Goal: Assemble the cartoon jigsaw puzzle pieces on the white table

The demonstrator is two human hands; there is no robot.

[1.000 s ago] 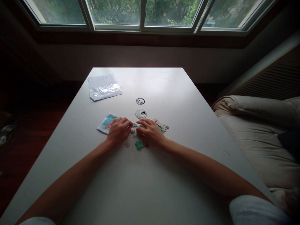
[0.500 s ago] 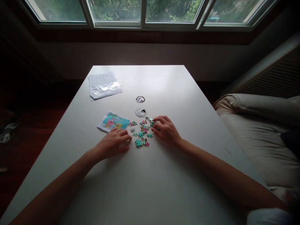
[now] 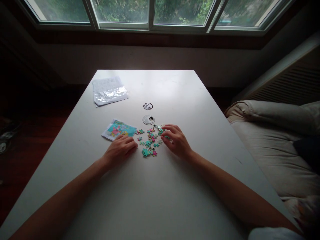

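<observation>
Small jigsaw puzzle pieces in green, pink and pale tones lie in a loose pile at the middle of the white table. My left hand rests left of the pile, palm down, fingers extended and holding nothing that shows. Just beyond it lies a flat packet with a colourful cartoon picture; my fingers overlap its near edge. On the pile's right side, my right hand has its fingers apart and curved over several pieces. Its fingertips are at those pieces, and I see none gripped.
Papers in a clear plastic sleeve lie at the table's far left. Two round fittings are set in the tabletop behind the pieces. A light padded sofa stands along the right side. Windows line the far wall.
The whole view has shifted slightly. My left hand's fingers have settled flatter and closer together on the table. My right hand stays at the pile, with little visible movement.
</observation>
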